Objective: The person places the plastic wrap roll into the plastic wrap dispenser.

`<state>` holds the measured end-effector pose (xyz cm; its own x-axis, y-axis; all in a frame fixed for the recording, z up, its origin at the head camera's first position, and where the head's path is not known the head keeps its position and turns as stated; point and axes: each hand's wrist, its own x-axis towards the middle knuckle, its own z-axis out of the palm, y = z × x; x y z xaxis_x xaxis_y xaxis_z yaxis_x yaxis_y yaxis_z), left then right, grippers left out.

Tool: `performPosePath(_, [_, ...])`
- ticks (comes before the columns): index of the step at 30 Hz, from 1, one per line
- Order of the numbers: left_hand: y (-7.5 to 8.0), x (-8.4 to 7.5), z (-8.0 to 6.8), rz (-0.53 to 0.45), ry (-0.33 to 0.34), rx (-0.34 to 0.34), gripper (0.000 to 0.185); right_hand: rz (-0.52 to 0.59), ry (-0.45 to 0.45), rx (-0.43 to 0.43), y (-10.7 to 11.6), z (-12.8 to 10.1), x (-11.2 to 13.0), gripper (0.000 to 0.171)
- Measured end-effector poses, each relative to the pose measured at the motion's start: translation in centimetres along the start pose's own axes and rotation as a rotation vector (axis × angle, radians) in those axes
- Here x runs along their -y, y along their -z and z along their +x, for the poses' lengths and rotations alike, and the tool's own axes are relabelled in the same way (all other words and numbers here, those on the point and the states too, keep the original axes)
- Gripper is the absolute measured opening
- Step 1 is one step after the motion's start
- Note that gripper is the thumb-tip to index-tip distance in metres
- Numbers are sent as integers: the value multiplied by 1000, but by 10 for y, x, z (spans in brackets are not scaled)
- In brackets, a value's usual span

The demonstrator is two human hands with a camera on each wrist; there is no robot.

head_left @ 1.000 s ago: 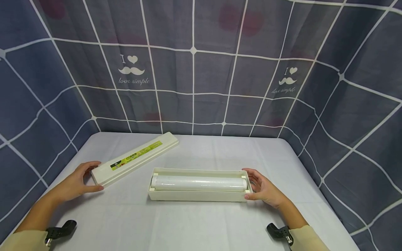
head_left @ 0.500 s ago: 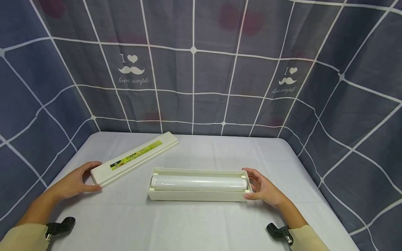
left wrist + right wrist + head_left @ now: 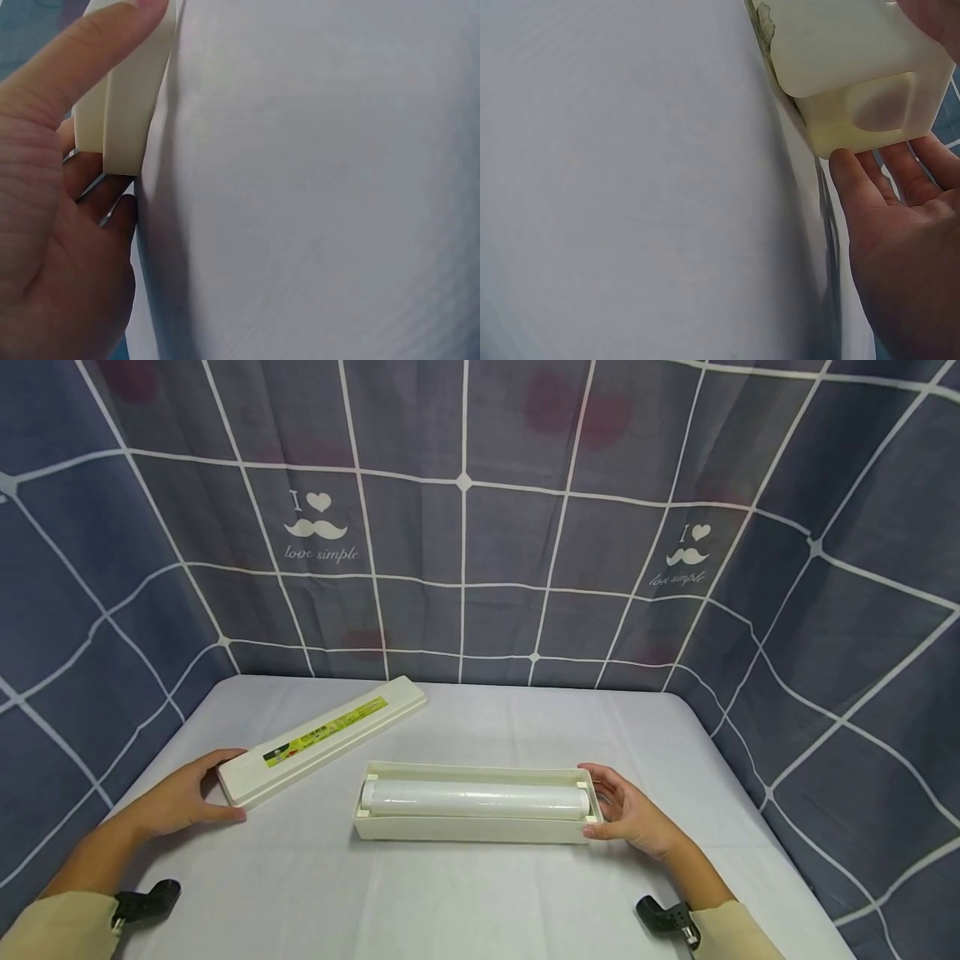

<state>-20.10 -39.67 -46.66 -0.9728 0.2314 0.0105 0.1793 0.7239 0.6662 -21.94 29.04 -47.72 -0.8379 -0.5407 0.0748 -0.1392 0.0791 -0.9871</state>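
Observation:
A long cream plastic box (image 3: 471,831) rests on the white-covered table in the head view, with a roll of cling film (image 3: 480,799) lying inside it. My right hand (image 3: 637,817) grips its right end, thumb at the near corner and fingers at the far side; the right wrist view shows the fingers (image 3: 859,184) against the end wall. Farther back to the left lies the box's lid (image 3: 352,742), slanted, with a green and yellow label. My left hand (image 3: 180,795) holds the lid's near left end between thumb and fingers. The left wrist view shows the thumb crossing the lid (image 3: 124,120).
Dark grey-blue cloth (image 3: 412,527) with white grid lines hangs behind the table and along both sides. White cloth (image 3: 457,902) covers the tabletop. Black wrist mounts (image 3: 147,902) sit at both sleeve cuffs.

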Motion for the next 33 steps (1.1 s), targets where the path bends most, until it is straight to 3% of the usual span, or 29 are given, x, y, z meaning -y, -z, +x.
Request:
performPosePath(18, [-4, 0, 2, 92, 19, -40, 105, 8, -4, 0, -3, 0, 2, 100])
performPosePath(33, [-7, -2, 0, 64, 34, -79, 104, 8, -19, 1, -1, -1, 0, 104])
